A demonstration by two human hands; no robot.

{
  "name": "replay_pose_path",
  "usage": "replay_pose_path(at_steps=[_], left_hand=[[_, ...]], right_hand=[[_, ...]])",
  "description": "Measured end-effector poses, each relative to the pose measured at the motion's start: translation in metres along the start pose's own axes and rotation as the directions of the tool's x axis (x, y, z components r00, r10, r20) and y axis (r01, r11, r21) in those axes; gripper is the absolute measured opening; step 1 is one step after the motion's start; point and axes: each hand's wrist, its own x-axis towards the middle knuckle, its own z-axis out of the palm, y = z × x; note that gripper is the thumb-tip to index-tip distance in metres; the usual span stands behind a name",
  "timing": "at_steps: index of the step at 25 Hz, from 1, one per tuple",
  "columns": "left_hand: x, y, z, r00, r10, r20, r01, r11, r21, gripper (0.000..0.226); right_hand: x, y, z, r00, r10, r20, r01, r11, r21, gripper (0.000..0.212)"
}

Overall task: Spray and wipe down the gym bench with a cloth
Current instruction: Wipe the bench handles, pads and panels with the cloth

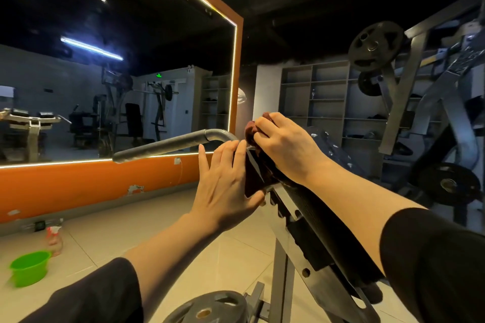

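Both hands are working at the top end of the gym bench (309, 207): the left hand (225, 186) is pressing flat, fingers straight, against the pad's side, and the right hand (286, 144) is gripping the dark red cloth (250, 131) bunched on the pad's top edge. Wiping is the step going on now, I think, and next the cloth needs rubbing down the long pad. Farther off, the spray bottle (54, 237) is standing on the floor beside a green bowl (29, 267).

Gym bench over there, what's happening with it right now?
A person is wiping the top end of the inclined gym bench. The right hand grips a dark red cloth bunched against the pad's upper edge, while the left hand rests open with straight fingers against the pad's side. The spray bottle stands on the floor beside a green bowl, not in use.
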Motion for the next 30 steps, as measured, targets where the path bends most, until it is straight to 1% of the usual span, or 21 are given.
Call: replay_pose_path(at_steps=[3, 6, 8, 9, 10, 12, 14, 16, 19, 21, 23, 25, 26, 27, 28, 29, 30], left_hand=[[0.0, 0.0, -0.001, 0.999, 0.04, 0.018, -0.04, 0.999, -0.02, 0.087], [0.001, 0.004, -0.009, 0.996, 0.075, 0.055, -0.072, 0.996, -0.055, 0.088], [0.0, 0.005, -0.015, 0.994, 0.07, 0.085, -0.062, 0.994, -0.095, 0.092], [0.001, 0.005, -0.02, 0.993, 0.086, 0.08, -0.076, 0.991, -0.113, 0.094], [0.001, 0.004, -0.028, 0.991, 0.113, 0.065, -0.103, 0.985, -0.135, 0.095], [0.003, -0.003, -0.044, 0.991, 0.131, -0.015, -0.131, 0.968, -0.216, 0.094], [0.004, -0.024, -0.062, 0.992, 0.074, -0.107, -0.101, 0.955, -0.281, 0.093], [0.0, -0.057, -0.077, 0.986, 0.045, -0.162, -0.086, 0.963, -0.255, 0.093], [-0.017, -0.102, -0.089, 0.988, 0.048, -0.144, -0.073, 0.981, -0.178, 0.091], [-0.027, -0.121, -0.088, 0.99, -0.003, -0.143, -0.021, 0.986, -0.167, 0.087], [-0.032, -0.135, -0.082, 0.987, -0.088, -0.137, 0.061, 0.98, -0.191, 0.083], [-0.034, -0.144, -0.073, 0.981, -0.15, -0.121, 0.12, 0.966, -0.227, 0.075], [-0.035, -0.147, -0.069, 0.979, -0.171, -0.114, 0.139, 0.96, -0.242, 0.069], [-0.035, -0.151, -0.065, 0.975, -0.193, -0.111, 0.16, 0.954, -0.254, 0.065], [-0.035, -0.155, -0.06, 0.969, -0.219, -0.111, 0.185, 0.948, -0.259, 0.063], [-0.035, -0.159, -0.056, 0.963, -0.248, -0.11, 0.213, 0.942, -0.26, 0.062], [-0.035, -0.162, -0.051, 0.956, -0.274, -0.107, 0.239, 0.936, -0.26, 0.062]], right_hand=[[-0.022, -0.001, -0.005, 1.0, 0.01, -0.013, -0.009, 0.999, 0.04, 0.032], [-0.056, -0.002, -0.023, 0.999, 0.009, 0.033, -0.011, 0.998, 0.058, 0.031], [-0.064, -0.007, -0.041, 0.996, 0.072, 0.044, -0.078, 0.985, 0.154, 0.028], [-0.062, -0.01, -0.048, 0.994, 0.108, 0.027, -0.111, 0.969, 0.222, 0.027], [-0.053, -0.015, -0.055, 0.992, 0.128, -0.005, -0.121, 0.949, 0.293, 0.027], [-0.024, -0.027, -0.063, 0.988, 0.124, -0.094, -0.073, 0.904, 0.421, 0.035], [0.014, -0.047, -0.062, 0.978, 0.137, -0.16, -0.028, 0.837, 0.547, 0.049], [0.049, -0.074, -0.057, 0.966, 0.188, -0.177, -0.033, 0.77, 0.637, 0.056], [0.082, -0.114, -0.044, 0.969, 0.219, -0.115, -0.072, 0.694, 0.716, 0.052], [0.098, -0.135, -0.035, 0.979, 0.193, -0.059, -0.075, 0.622, 0.779, 0.048], [0.11, -0.149, -0.03, 0.992, 0.127, 0.011, -0.083, 0.574, 0.815, 0.04], [0.115, -0.15, -0.027, 0.996, 0.027, 0.088, -0.088, 0.555, 0.827, 0.038], [0.114, -0.145, -0.025, 0.994, -0.004, 0.108, -0.088, 0.552, 0.829, 0.038], [0.113, -0.137, -0.022, 0.994, 0.001, 0.113, -0.093, 0.576, 0.812, 0.039], [0.111, -0.126, -0.018, 0.993, 0.048, 0.105, -0.111, 0.639, 0.761, 0.04], [0.11, -0.114, -0.013, 0.989, 0.11, 0.098, -0.147, 0.739, 0.658, 0.038], [0.11, -0.101, -0.009, 0.978, 0.166, 0.124, -0.206, 0.835, 0.51, 0.035]])
